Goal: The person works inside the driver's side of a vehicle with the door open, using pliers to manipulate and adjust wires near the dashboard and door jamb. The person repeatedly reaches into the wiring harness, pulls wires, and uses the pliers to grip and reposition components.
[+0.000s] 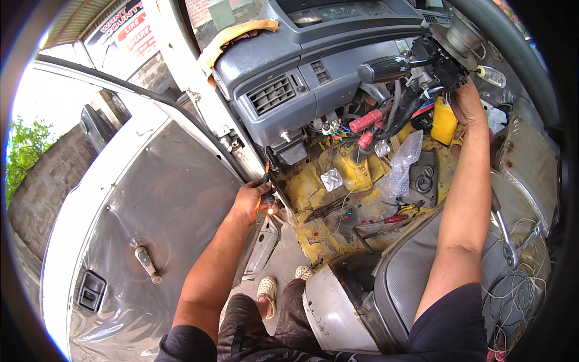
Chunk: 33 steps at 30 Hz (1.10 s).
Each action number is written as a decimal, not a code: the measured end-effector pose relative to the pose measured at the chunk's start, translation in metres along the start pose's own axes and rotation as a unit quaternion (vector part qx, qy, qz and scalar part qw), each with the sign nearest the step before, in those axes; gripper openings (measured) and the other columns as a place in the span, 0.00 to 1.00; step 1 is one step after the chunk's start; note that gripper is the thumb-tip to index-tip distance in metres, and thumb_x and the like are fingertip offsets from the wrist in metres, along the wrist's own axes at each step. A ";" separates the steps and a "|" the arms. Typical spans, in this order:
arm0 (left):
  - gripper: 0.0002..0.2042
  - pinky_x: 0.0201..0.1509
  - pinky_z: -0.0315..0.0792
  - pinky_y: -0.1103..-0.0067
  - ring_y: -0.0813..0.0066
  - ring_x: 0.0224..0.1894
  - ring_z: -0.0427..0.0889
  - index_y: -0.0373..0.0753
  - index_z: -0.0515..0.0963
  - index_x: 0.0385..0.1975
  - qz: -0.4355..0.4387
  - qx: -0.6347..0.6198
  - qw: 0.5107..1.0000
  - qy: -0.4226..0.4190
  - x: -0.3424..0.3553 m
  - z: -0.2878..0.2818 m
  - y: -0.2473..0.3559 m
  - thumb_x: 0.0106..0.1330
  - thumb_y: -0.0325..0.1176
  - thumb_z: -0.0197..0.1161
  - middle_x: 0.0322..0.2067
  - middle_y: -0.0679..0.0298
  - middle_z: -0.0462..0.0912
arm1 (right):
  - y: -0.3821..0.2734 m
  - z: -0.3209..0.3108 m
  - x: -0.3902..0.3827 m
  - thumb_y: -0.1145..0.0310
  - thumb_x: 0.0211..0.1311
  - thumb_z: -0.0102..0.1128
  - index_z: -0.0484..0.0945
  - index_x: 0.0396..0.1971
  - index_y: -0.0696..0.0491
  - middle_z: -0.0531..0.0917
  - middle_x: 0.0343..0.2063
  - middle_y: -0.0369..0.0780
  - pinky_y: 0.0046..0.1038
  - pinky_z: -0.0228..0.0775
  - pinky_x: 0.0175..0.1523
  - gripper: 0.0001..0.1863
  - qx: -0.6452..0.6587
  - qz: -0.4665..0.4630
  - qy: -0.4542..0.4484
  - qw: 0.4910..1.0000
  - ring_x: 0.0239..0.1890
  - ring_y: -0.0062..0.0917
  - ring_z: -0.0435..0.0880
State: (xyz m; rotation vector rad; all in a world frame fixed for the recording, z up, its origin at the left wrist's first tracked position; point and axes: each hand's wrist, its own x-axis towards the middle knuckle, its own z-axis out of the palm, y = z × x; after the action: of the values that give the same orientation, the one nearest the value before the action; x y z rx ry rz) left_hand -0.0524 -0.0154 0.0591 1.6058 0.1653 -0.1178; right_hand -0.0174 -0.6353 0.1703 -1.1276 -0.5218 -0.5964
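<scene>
Pinching a slim dark-and-orange tool (266, 178) in my left hand (247, 202), at about 8 o'clock from the middle of my view, I have my fingers curled round it, its tip pointing up. A small bright glow (270, 212) shows at 4 o'clock from that hand, a lit bulb by the look of it. The tip points at a dark fitting (271, 157) by the foot of the dashboard (347, 90), near 1 o'clock from the hand; whether they touch I cannot tell.

My right hand (465, 101) reaches up under the steering-column switch assembly (439, 65), which sits at 11 o'clock from it. Those fingers are hidden, so I cannot tell whether they grasp anything. A yellow container (444, 122) lies at 8 o'clock from that hand, and a clear-handled screwdriver (492, 76) near 1 o'clock.

I take this as an electrical check, one hand on the tool, the other at the column. The next move, I judge, calls for a steady left hand while the right works by feel among the wires (424, 108).
</scene>
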 end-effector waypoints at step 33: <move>0.12 0.29 0.73 0.81 0.80 0.33 0.86 0.40 0.82 0.55 0.000 0.074 0.997 0.013 -0.003 0.000 0.001 0.77 0.36 0.65 0.38 0.70 0.90 | -0.009 0.032 -0.001 0.64 0.76 0.57 0.84 0.53 0.54 0.90 0.42 0.37 0.28 0.77 0.48 0.14 -0.005 0.049 0.114 0.992 0.41 0.22 0.86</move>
State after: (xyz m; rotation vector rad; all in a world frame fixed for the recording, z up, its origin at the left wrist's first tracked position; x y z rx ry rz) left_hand -0.0548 -0.0156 0.0607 1.7553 0.1803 -0.1100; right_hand -0.0272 -0.6081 0.1870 -1.0716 -0.2657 -0.6321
